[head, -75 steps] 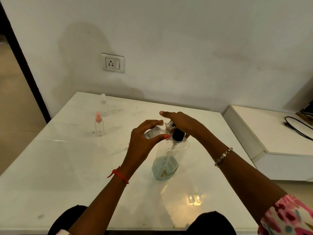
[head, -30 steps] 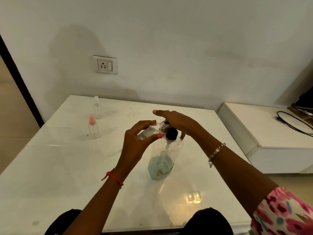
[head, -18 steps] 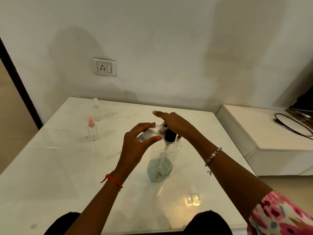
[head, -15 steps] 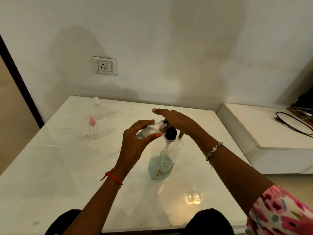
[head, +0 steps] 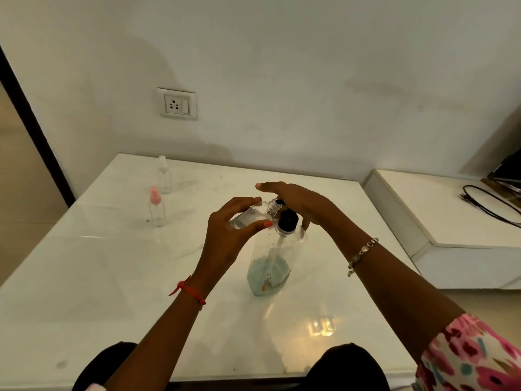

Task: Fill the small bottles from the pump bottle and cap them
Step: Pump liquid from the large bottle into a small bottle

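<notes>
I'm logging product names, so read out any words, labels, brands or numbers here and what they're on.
None can be read.
Pump bottle: coloured marks low on its side, too blurred to read.
Pink-capped small bottle, clear-capped small bottle, wall socket: no lettering visible.

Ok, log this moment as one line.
filling | left hand holds small bottle tilted at spout | right hand flat on pump bottle top | pink-capped bottle, clear-capped bottle standing aside

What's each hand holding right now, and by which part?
Left hand grips the small bottle round its body, neck tilted toward the pump bottle. Right hand holds nothing: it rests flat on top of the pump.
</notes>
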